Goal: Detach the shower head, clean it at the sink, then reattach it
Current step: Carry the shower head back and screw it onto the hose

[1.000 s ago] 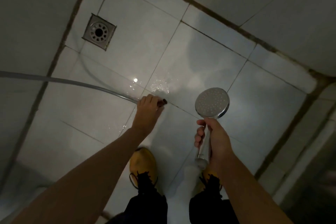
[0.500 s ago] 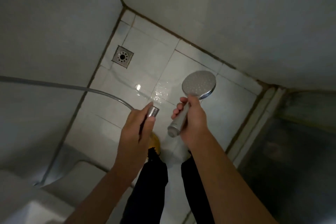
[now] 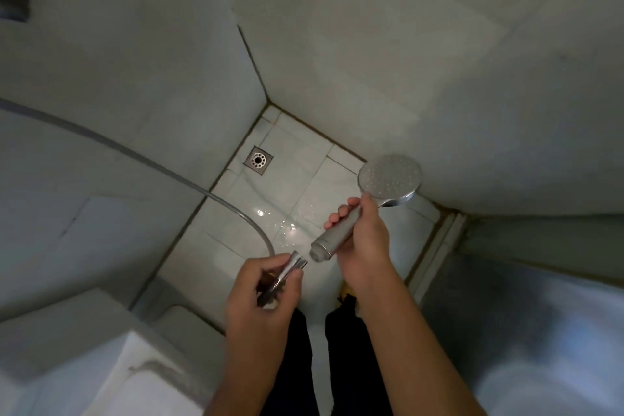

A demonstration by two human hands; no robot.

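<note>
The chrome shower head (image 3: 388,181) has a round nozzle face and a straight handle. My right hand (image 3: 363,240) grips that handle, with the round face up and to the right and the open threaded end pointing down-left. My left hand (image 3: 261,294) is closed around the metal end fitting of the shower hose (image 3: 293,263). The fitting's tip sits a small gap away from the handle's end, apart from it. From my left hand the flexible hose (image 3: 162,169) curves up and away to the left along the wall.
A square metal floor drain (image 3: 258,160) sits in the corner of the wet white tiled floor (image 3: 287,186). Grey walls close in on the left and behind. A white fixture (image 3: 101,348) stands at lower left and a raised threshold (image 3: 435,246) runs at the right.
I have straightened up from the floor, so the view is higher. My left hand lifted the hose end from the tiles, and both hands came together with the fitting near the handle's end.
</note>
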